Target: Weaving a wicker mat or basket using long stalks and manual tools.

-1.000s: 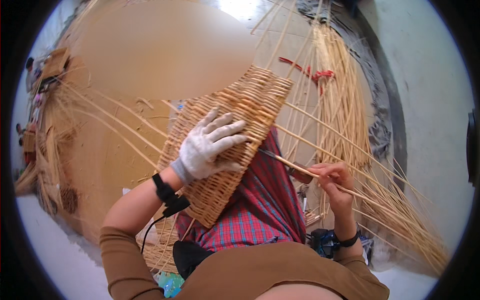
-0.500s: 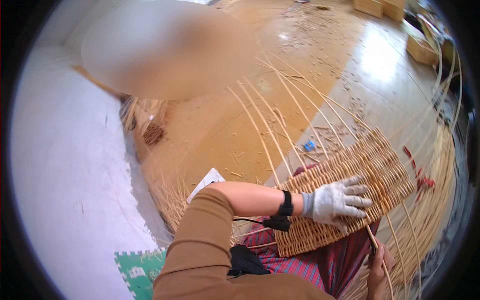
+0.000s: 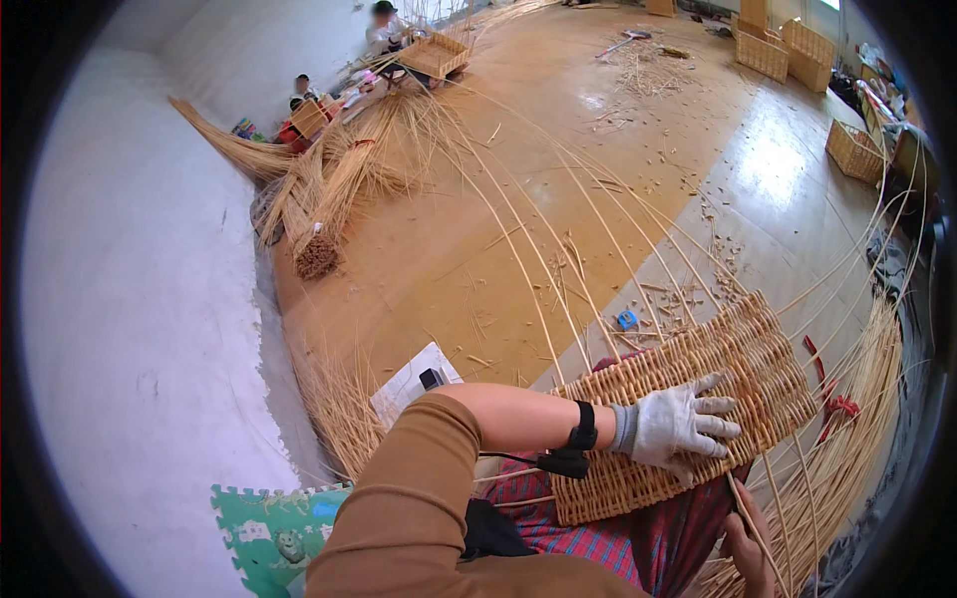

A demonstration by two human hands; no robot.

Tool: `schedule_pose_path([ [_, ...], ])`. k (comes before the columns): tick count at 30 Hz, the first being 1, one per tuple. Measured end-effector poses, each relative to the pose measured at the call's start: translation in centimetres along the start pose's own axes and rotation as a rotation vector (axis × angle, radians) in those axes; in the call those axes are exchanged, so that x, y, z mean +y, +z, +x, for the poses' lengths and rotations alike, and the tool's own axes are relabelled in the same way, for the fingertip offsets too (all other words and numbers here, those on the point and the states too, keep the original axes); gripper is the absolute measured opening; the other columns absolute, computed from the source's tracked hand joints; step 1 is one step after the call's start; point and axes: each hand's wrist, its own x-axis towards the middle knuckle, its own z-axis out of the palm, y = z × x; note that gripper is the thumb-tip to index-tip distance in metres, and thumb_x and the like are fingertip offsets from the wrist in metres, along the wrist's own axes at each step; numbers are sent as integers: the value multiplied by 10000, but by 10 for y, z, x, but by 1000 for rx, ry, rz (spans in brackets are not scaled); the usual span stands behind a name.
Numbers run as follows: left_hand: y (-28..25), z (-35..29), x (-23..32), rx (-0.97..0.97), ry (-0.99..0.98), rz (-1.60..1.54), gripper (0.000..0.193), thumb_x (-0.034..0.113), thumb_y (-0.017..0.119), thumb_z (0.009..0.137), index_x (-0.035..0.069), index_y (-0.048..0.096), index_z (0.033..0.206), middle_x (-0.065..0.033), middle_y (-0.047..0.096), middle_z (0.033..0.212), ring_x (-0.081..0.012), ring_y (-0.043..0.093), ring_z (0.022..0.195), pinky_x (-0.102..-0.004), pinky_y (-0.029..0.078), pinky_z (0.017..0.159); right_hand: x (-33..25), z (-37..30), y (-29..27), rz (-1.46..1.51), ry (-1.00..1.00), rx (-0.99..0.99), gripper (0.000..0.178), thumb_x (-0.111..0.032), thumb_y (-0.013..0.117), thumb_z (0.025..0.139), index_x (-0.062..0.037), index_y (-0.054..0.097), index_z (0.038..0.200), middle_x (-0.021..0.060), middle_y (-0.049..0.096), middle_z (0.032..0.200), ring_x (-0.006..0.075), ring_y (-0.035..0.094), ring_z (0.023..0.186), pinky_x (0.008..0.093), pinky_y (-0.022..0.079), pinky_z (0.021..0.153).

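A rectangular panel of woven wicker lies tilted across my lap, over a red and blue checked cloth. Long pale rods stick out from its far and near edges. My left hand, in a white knit glove, rests flat on the weave with its fingers spread. A black strap with a small device circles that wrist. At the panel's near right corner, my bare right hand is closed around a wicker rod. Part of its fingers is hidden, and something dark beside them is too unclear to name.
A long bundle of rods lies on the right, near a red tie. A blue tape measure sits beyond the panel. More rod bundles lie at far left by the white wall. Baskets stand far right; another person sits far off.
The view has tilted up, bringing more of the far room into sight, and the panel appears slightly lower. Both hands keep about the same places on the panel and the rod.
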Motion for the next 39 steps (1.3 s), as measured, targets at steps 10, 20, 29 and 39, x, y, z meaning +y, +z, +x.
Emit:
schedule_pose_path([
  [10, 2, -2, 0, 29, 17, -18, 711, 612, 827, 707, 243, 691, 1300, -46, 571, 1496, -367, 454, 1445, -714, 144, 1240, -11, -13, 32, -760, -347, 478, 176, -73, 739, 804, 10, 587, 834, 72, 537, 668, 199, 579, 597, 382, 441, 573],
  [20, 8, 0, -1, 53, 36, -43, 715, 607, 843, 691, 246, 695, 1290, -43, 577, 1487, -371, 467, 1427, -705, 158, 1244, 53, 2, -10, -625, -404, 195, 174, -201, 696, 973, -35, 651, 948, 156, 643, 790, 310, 613, 706, 426, 493, 668],
  [29, -10, 1, 4, -3, -36, -9, 690, 583, 845, 716, 257, 684, 1302, -55, 580, 1481, -363, 481, 1413, -694, 182, 1238, 135, -78, -36, -229, 23, 43, 345, -106, 818, 901, -75, 673, 1212, -41, 557, 747, 48, 488, 592, 221, 396, 505],
  [39, -10, 6, 7, -100, -56, 84, 670, 552, 849, 734, 281, 699, 1328, -24, 580, 1506, -340, 493, 1429, -606, 277, 1234, 32, -74, 98, 654, -77, 493, 711, -632, 309, 1082, -51, 525, 1430, 16, 535, 605, 122, 495, 468, 259, 397, 443],
])
